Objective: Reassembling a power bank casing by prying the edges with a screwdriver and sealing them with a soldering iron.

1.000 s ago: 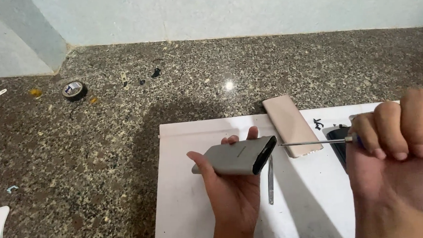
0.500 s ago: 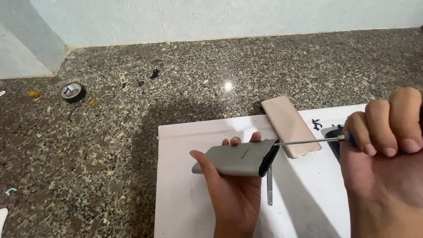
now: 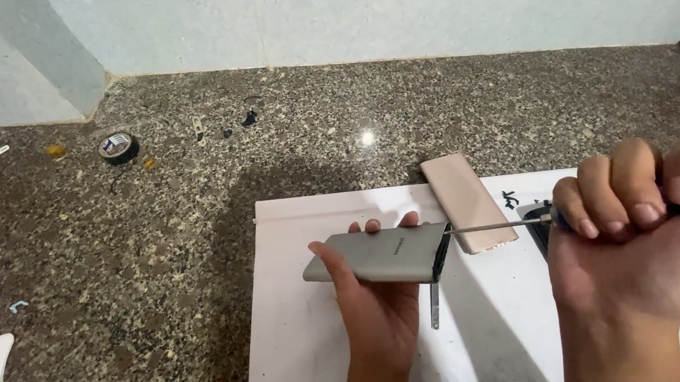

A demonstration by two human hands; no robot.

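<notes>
White mat (image 3: 325,354), grey power bank (image 3: 378,255) in left hand (image 3: 378,321)

Two power banks (image 3: 382,255) (image 3: 468,202); one screwdriver (image 3: 497,225)

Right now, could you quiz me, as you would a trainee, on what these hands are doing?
1. True or false: the left hand holds the grey case above the white board.
2. Where does the tip of the screwdriver in the right hand point? A) the tape roll B) the case's open end C) the pink case
3. What does the tape roll lie on?

Key: 1 true. 2 B. 3 the granite counter, apart from the board.
</notes>
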